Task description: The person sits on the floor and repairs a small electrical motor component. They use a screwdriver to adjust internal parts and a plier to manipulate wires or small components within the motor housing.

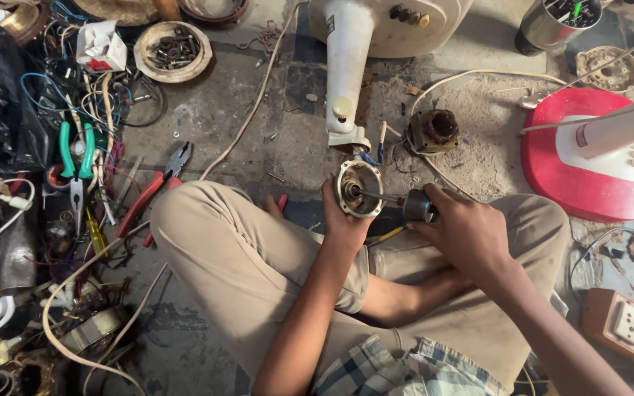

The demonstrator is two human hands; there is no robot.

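I see the left hand (341,220) holding a round metal motor cover (358,188), while the right hand (467,231) grips the rotor (417,206) on its shaft. Red-handled pliers (157,183) lie on the floor (288,139) nearby.

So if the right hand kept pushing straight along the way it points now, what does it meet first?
The right hand, gripping the dark cylindrical rotor, points left along the thin metal shaft. It would likely first meet the round silver motor end cover held by the left hand.
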